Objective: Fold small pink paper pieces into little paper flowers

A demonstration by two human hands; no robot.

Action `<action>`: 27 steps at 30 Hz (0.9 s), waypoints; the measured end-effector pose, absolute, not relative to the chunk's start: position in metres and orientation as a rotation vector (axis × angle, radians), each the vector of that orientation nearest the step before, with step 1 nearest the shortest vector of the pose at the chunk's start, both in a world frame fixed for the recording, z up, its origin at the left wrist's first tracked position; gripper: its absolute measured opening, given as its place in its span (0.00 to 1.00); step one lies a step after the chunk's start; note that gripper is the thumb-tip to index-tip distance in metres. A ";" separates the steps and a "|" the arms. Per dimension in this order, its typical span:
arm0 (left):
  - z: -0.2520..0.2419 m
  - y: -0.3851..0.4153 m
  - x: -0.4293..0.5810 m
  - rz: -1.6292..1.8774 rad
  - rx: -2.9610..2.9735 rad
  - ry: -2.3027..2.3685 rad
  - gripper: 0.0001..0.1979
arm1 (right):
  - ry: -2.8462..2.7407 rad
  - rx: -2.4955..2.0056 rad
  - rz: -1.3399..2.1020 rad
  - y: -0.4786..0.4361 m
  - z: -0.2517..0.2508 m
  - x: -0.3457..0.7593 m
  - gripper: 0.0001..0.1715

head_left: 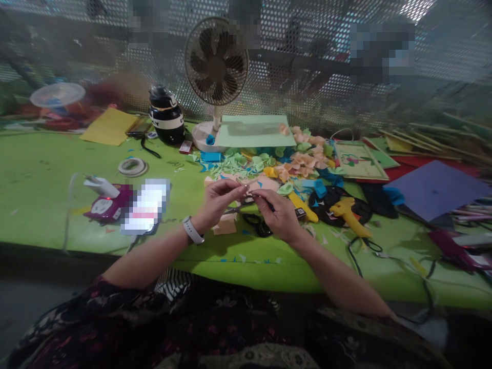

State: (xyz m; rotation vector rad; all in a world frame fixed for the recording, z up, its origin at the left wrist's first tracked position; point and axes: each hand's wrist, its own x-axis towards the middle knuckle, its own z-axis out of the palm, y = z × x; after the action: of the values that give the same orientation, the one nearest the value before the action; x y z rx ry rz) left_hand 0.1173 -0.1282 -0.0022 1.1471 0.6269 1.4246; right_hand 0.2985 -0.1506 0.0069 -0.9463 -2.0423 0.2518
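At the front of the green surface [215,256]: left hand [219,202] and right hand [280,212] almost meeting, fingers of each closed to a pinch on a small pale piece [248,191], details too small to tell. Scissors [251,220], black-handled, just below the right hand. Beside that hand, a black-and-white label [301,211], QR-like; text unreadable. Black bottle [169,128] upright, left of the fan [216,66]: light bands lettered, "L" legible, rest partial; contents hidden. White fan base [200,137] bears blue paper piece [210,139]. Far left, clear plastic dish [57,95]; contents blurred.
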 end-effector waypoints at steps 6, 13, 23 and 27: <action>-0.003 -0.128 0.118 1.396 1.113 0.630 0.14 | -2.066 -0.896 0.279 -0.147 0.007 0.302 0.10; -0.004 -0.128 0.118 1.379 1.125 0.637 0.13 | -2.092 -0.895 0.320 -0.148 0.008 0.303 0.10; -0.002 -0.129 0.118 1.422 1.183 0.648 0.14 | -2.073 -0.965 0.300 -0.149 0.008 0.302 0.13; -0.003 -0.127 0.118 1.420 1.191 0.668 0.14 | -2.099 -0.961 0.331 -0.147 0.009 0.303 0.12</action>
State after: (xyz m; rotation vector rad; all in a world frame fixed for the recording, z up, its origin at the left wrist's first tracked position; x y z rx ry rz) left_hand 0.1179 -0.1274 -0.0032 1.1911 0.6684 1.4201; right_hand 0.3035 -0.1475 0.0091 -0.9606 -2.0989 0.3310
